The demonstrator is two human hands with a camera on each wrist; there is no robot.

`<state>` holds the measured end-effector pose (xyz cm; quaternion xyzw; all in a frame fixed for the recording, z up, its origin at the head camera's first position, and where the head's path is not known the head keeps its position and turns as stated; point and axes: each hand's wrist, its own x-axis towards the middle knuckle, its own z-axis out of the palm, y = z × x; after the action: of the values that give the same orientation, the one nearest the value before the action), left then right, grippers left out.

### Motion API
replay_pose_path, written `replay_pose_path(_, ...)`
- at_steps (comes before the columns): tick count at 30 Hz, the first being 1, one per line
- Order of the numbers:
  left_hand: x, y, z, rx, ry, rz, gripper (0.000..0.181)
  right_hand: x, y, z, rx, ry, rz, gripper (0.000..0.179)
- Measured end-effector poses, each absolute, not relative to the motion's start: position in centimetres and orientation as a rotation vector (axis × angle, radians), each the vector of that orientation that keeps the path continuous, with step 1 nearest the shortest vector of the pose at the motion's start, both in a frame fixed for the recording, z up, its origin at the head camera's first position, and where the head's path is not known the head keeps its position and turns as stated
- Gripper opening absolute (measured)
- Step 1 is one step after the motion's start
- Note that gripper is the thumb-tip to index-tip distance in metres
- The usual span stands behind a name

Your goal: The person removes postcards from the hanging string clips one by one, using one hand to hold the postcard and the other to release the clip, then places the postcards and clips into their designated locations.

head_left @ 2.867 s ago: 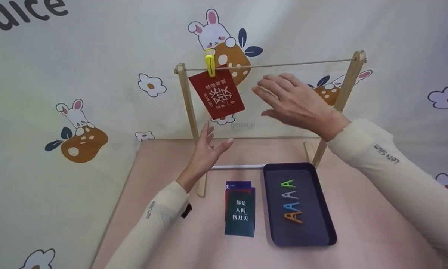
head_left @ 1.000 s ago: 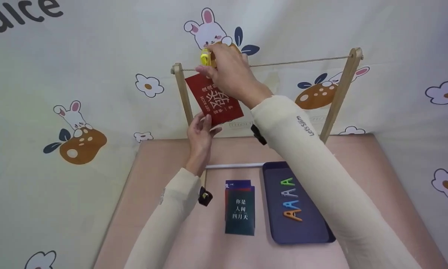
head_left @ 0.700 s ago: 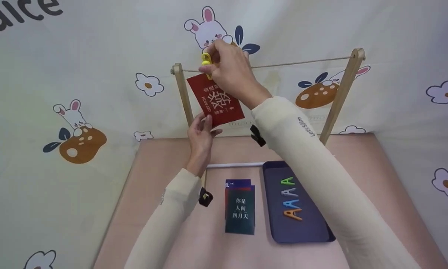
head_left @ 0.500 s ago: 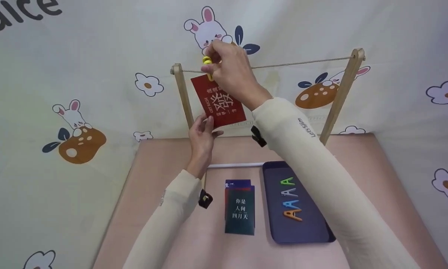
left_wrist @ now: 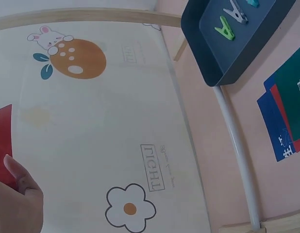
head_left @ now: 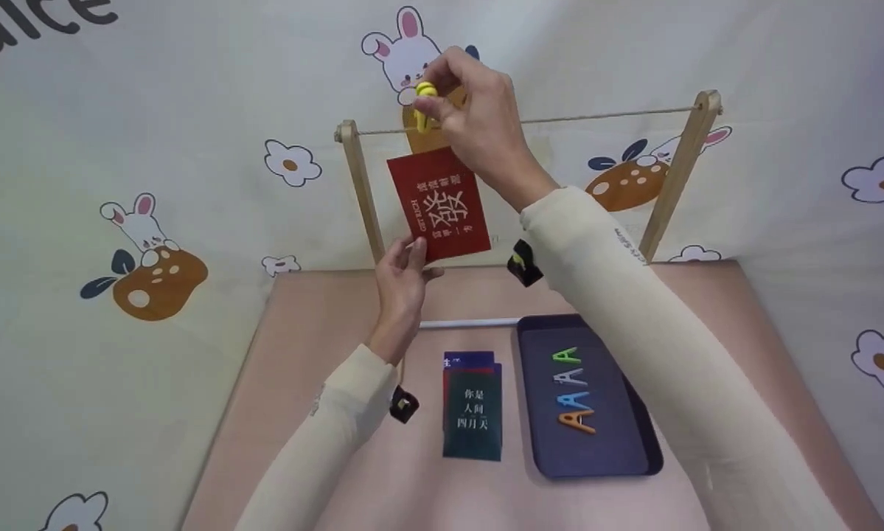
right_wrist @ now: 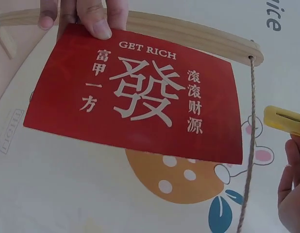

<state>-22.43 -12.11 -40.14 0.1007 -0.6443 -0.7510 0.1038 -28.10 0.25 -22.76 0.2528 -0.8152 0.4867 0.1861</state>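
Note:
A red card (head_left: 445,210) with pale Chinese characters and "GET RICH" is pinched at its lower left corner by my left hand (head_left: 401,291). My right hand (head_left: 486,118) pinches a yellow clothespin (head_left: 425,110) above the card. In the right wrist view, the yellow clothespin (right_wrist: 282,119) is apart from both the cord (right_wrist: 252,145) and the red card (right_wrist: 135,92). The left wrist view catches only an edge of the red card (left_wrist: 3,145), with my left thumb on it.
A wooden frame's left post (head_left: 360,192) and right post (head_left: 681,177) carry the cord (head_left: 604,116). On the pink table (head_left: 324,472) lie stacked cards (head_left: 472,417) and a dark tray (head_left: 596,457) with several clothespins (head_left: 576,422). A printed cloth (head_left: 213,96) hangs behind.
Both hands came to the hanging card. The left took its lower corner, the right gripped the yellow clothespin and lifted it off the cord. The card is now lower, detached from the clothespin.

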Motion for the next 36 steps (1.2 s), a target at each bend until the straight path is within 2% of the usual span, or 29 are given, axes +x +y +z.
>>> replay_pose_path(8,-20.3,-13.2,-41.1,0.421,-2.069,-2.118,0.037,-28.2,3.3,-25.0,0.650,-2.180,1.680,0.022)
replay_pose_path(14,-18.0,-14.7,-42.5,0.468,-2.114,-2.113,0.039,-27.1,5.6,-27.5,0.613,-2.094,1.872,0.033)
replay_pose_path(23,-14.7,-15.2,-46.5,0.560,-2.210,-2.040,0.047,-24.7,9.2,-33.4,0.613,-2.074,1.885,0.042)
replay_pose_path(30,-12.5,-14.2,-48.8,0.576,-2.242,-2.030,0.040,-21.8,10.6,-37.8,0.511,-2.225,1.793,0.045)
replay_pose_path(36,-9.9,-13.5,-51.1,0.749,-2.287,-2.057,0.038,-19.7,11.2,-42.8,0.408,-2.396,1.618,0.043)
